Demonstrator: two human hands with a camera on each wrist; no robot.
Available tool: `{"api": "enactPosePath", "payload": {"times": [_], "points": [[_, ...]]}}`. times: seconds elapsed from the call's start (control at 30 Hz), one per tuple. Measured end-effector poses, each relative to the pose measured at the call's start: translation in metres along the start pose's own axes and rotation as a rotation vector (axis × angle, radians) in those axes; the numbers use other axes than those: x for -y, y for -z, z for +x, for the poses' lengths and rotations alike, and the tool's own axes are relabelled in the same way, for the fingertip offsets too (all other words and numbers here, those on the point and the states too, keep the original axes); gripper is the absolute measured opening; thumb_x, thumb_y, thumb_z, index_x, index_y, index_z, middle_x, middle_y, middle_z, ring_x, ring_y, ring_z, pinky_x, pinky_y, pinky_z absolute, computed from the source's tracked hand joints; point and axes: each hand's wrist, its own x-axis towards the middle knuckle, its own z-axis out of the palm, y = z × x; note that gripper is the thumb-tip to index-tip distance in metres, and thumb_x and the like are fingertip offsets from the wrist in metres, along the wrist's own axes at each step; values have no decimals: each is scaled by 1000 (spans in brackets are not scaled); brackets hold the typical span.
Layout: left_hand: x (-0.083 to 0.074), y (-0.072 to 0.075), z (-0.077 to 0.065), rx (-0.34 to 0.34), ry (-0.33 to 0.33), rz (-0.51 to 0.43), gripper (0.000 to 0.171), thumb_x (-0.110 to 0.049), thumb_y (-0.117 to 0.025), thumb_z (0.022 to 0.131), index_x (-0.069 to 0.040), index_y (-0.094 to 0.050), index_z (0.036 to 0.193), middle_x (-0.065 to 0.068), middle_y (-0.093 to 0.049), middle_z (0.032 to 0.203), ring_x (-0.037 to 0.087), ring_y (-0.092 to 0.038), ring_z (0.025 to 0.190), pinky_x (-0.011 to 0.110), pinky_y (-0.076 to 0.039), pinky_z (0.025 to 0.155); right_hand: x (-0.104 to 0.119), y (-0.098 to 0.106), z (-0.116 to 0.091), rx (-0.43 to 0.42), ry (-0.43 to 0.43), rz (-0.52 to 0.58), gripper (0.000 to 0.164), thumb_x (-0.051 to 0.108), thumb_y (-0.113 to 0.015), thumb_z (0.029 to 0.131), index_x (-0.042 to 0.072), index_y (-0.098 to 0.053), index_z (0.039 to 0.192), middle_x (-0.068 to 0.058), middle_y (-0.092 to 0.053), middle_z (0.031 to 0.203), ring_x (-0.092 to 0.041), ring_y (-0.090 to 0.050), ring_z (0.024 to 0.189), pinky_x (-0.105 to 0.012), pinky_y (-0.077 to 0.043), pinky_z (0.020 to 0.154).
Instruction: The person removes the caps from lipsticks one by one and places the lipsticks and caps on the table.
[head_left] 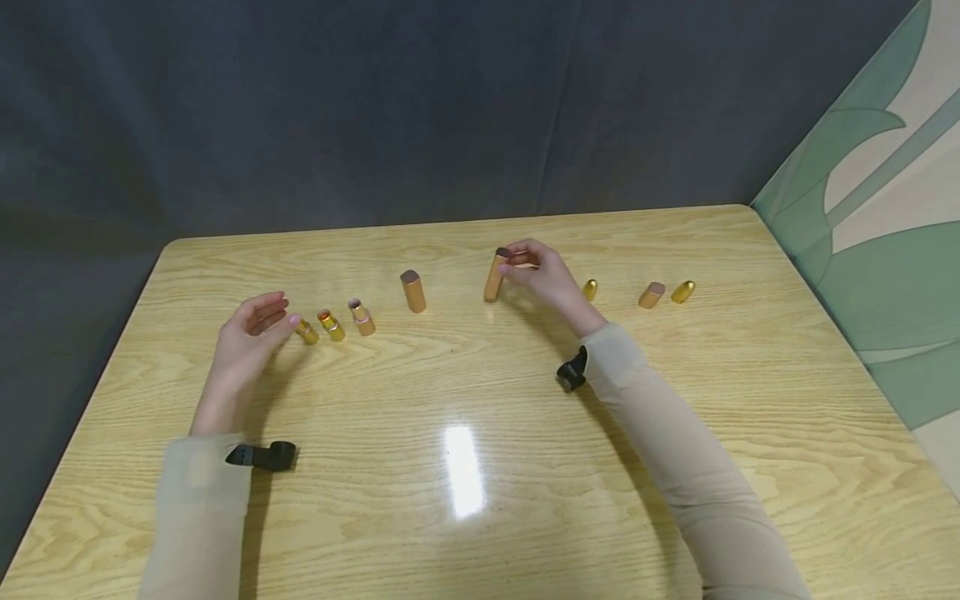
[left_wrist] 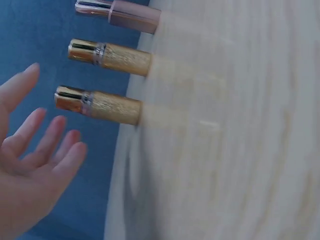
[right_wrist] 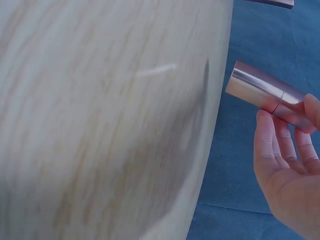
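My right hand (head_left: 547,279) pinches the upper part of a capped rose-gold lipstick (head_left: 494,277) between thumb and fingers. In the right wrist view the lipstick (right_wrist: 265,92) shows a seam near its middle, and the fingers (right_wrist: 287,155) sit at its capped end. My left hand (head_left: 243,342) hovers beside the leftmost uncapped gold lipstick (head_left: 307,333), fingers loosely bent. The left wrist view shows a gap between that hand (left_wrist: 35,175) and the gold lipstick (left_wrist: 100,105). Another uncapped gold lipstick (head_left: 332,327) and an uncapped rose-gold one (head_left: 363,319) stand to its right.
Another capped rose-gold lipstick (head_left: 413,292) stands between the hands. Right of my right hand are a gold cap (head_left: 590,289), a rose-gold cap (head_left: 652,294) and a second gold cap (head_left: 683,292). A dark cloth (head_left: 375,117) hangs behind the wooden table (head_left: 375,500).
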Motion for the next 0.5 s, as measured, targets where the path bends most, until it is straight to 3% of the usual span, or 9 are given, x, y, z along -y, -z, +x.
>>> {"api": "enactPosePath", "payload": {"times": [0.13,0.23,0.33,0.5], "points": [[-10,-1,-4,-171,-32,-109,54,-31,-63,92,-13,-45,140,-7,-56,126,-2,-51,113,9,-42,95,4,1,-3,8,-2,51,37,14,-61,94,-1,-50,126,-17,-57,121,-22,-57,108,-38,-51,94],[-19,-4,-7,-260,-51,-249,45,-22,-67,90,-13,-53,132,-16,-59,111,-4,-54,104,5,-43,87,6,1,-5,11,6,85,38,14,-61,94,-2,-49,126,-15,-57,116,-15,-59,99,-41,-52,95],[-29,-8,-10,-302,-71,-358,41,-14,-68,88,-11,-56,127,-16,-61,104,-1,-57,101,5,-44,83,7,1,-7,11,16,110,37,12,-60,94,-4,-48,126,-13,-58,113,-7,-60,90,-41,-52,94],[-43,-17,-16,-289,-112,-390,37,-11,-67,89,-12,-58,124,-14,-62,102,0,-58,99,6,-45,83,8,1,-11,12,35,115,37,14,-59,95,-4,-49,125,-11,-61,109,0,-61,82,-37,-54,91]]}}
